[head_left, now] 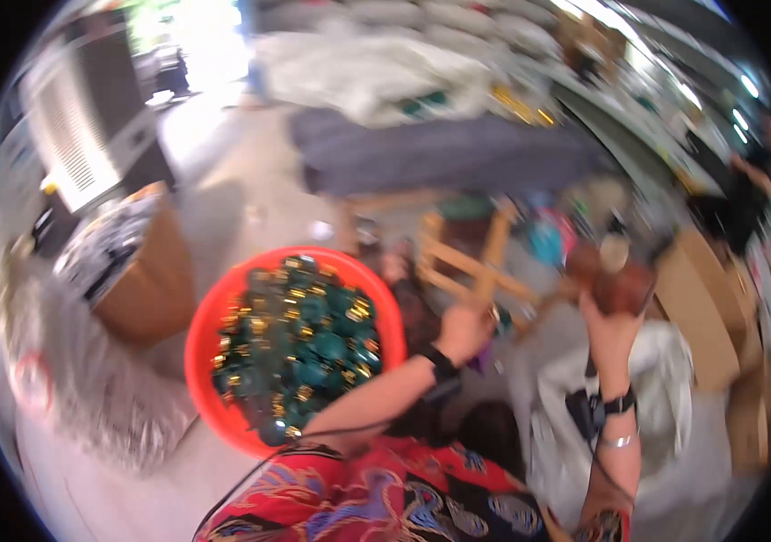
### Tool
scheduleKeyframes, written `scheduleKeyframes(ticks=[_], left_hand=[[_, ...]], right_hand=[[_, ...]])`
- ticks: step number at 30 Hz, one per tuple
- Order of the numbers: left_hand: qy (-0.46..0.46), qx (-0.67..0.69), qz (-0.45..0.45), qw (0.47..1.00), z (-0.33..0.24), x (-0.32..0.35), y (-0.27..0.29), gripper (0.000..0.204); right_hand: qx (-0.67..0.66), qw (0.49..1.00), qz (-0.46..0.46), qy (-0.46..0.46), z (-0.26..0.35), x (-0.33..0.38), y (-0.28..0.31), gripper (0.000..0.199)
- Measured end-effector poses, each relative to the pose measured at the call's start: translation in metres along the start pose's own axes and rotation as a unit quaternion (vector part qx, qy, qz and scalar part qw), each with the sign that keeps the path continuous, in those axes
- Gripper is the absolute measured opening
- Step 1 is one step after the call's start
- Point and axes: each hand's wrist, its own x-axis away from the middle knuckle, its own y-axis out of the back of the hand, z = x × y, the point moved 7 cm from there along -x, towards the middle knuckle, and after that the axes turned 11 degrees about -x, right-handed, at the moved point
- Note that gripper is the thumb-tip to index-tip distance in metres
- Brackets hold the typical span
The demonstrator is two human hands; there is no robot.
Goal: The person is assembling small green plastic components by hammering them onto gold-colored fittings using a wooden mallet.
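Up by the person's right hand (609, 316) sits a brown rounded object (616, 282), reddish and glossy-looking, held aloft in front of the cardboard box (697, 312). The picture is smeared with motion, so I can only guess it is a hard, smooth, ball-like piece with a pale patch on top; if so it would be light but slippery and possibly breakable, best cupped from underneath with the fingers spread around its lower half. That is roughly how the right hand has it: forearm raised near vertical, wrist straight, palm up under the object, fingers wrapped on it.

The left hand (463, 331) is lifted too, forearm angled across the body, curled into a loose fist; whether it grips anything I cannot tell. Just beside that forearm is a red basin (209, 379) heaped with small dark green and gold pieces (300, 348), with a wooden frame (476, 262) beyond the hands.
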Motion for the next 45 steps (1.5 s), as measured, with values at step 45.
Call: scheduleKeyframes(ticks=[45], left_hand=[[0.280,-0.258,0.476,0.792,0.256,0.287,0.072,0.027]], right_hand=[[-0.220,0.966,0.084,-0.104,0.047,0.033,-0.035,0.045]])
